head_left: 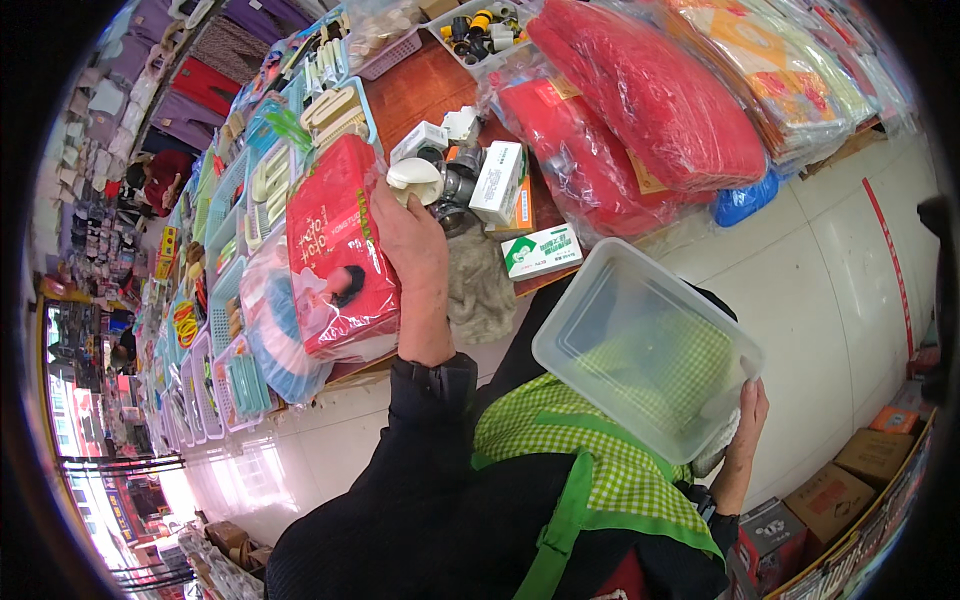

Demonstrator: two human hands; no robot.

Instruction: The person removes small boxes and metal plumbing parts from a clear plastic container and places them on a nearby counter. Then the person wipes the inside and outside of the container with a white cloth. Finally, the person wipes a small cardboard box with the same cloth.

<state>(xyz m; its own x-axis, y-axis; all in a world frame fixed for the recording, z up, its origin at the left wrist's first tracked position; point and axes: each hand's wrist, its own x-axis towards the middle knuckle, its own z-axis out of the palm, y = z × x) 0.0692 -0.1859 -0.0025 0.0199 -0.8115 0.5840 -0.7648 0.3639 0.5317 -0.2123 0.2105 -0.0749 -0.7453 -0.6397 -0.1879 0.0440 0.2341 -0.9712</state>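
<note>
My left hand (411,244) is over the table, its fingers on a rounded cream plastic piece (417,180). Its back faces me and hides part of that piece. Right beside it lie dark round fittings (459,184) and a red plastic-wrapped package (337,255). A translucent plastic tub (637,345), with nothing seen inside, tilts over my lap. My right hand (750,412) grips the tub at its lower right corner. A whitish cloth (716,442) shows between that hand and the tub. Below my left hand, a grey-brown rag (476,285) drapes at the table edge.
Small boxes, one white (498,182) and one green-and-white (542,251), sit on the wooden table (420,82). Red bagged textiles (645,90) are piled at right. Baskets of goods (270,187) line the left. Cardboard boxes (832,491) stand at lower right. Another person (161,180) is far left.
</note>
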